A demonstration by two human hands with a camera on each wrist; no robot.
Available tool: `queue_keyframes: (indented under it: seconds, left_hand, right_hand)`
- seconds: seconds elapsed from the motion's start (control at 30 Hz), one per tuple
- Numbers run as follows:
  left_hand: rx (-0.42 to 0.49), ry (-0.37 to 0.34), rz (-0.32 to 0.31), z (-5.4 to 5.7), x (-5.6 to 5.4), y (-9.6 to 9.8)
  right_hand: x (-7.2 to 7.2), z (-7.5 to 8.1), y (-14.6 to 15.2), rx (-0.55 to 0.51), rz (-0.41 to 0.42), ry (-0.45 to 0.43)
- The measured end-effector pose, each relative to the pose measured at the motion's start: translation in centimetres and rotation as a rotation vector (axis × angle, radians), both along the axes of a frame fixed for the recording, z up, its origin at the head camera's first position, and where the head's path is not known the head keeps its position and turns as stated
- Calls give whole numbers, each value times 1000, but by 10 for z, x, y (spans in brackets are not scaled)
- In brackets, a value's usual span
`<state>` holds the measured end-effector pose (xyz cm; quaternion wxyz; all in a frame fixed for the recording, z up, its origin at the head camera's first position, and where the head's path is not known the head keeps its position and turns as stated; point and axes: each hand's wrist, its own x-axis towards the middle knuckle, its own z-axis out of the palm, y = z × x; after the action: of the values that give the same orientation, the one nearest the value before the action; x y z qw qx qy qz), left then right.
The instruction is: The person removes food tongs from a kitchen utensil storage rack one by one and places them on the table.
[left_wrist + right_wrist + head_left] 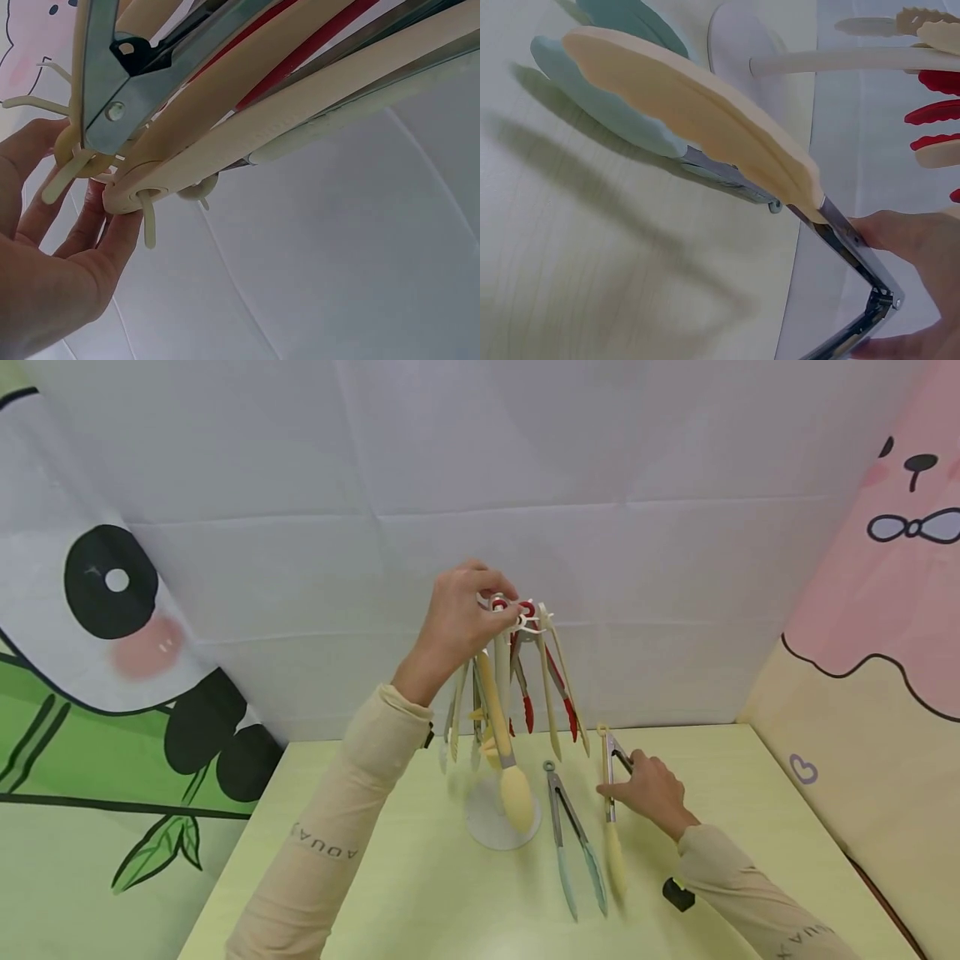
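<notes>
Cream and red tongs point(515, 793) hang around a white stand with a round base point(480, 833). My left hand point(465, 610) is at the stand's hooked top, its fingers curled around it. In the left wrist view, those fingers press close to the handle ends of cream tongs point(217, 161) on small hooks. My right hand point(652, 789) grips pale yellow-tipped tongs point(705, 112) by their metal arms, thumb on one side and fingers on the other. These tongs are spread apart, tips pointing toward me. Beside them lie tongs with light blue tips point(573, 843) on the table.
The pale wooden table point(360, 868) meets a white cloth wall point(300, 577) behind the stand. Cartoon-printed panels point(855, 635) stand at both sides. A small black device point(678, 894) is at the right wrist.
</notes>
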<state>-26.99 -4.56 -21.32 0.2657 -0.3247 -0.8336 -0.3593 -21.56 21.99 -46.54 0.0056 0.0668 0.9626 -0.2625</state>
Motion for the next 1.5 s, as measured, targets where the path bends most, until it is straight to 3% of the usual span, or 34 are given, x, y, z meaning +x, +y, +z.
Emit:
queue_keyframes:
  seconds: [0.73, 1.23, 1.5]
  left_hand:
    - [-21, -60, -5, 0, 0, -3]
    - [-57, -110, -20, 3, -2, -6]
    - [-55, -119, -27, 3, -2, -10]
  right_hand:
    - [-4, -27, 3, 44, 30, -145]
    - [-7, -50, 4, 89, 28, -170]
    - [-10, -52, -3, 89, 29, -174]
